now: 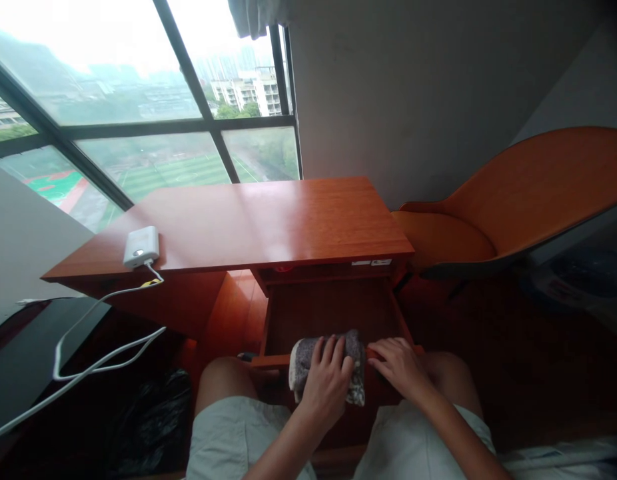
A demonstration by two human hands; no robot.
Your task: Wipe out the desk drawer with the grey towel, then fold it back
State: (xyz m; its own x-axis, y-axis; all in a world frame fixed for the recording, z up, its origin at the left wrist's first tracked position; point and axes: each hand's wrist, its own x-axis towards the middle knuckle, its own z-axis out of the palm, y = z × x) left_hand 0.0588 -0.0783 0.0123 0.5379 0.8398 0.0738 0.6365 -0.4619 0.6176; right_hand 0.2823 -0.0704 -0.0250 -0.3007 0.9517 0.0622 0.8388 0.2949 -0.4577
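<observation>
A grey cloth [307, 353] hangs folded over the front edge of an open wooden drawer [333, 310] under the desk. My left hand [327, 381] lies on the cloth with its fingers spread flat and pressed against it. My right hand [399, 365] rests beside it on the drawer's front edge, fingers stretched out toward the cloth and touching its right end. Both hands sit above my knees in light shorts.
The orange-brown desk [268, 223] stands under a large window [138, 100]. A white charger [141, 247] with a white cable [93, 320] lies at its left end. An orange curved chair [513, 200] stands on the right. A black bag [148, 420] sits on the floor at left.
</observation>
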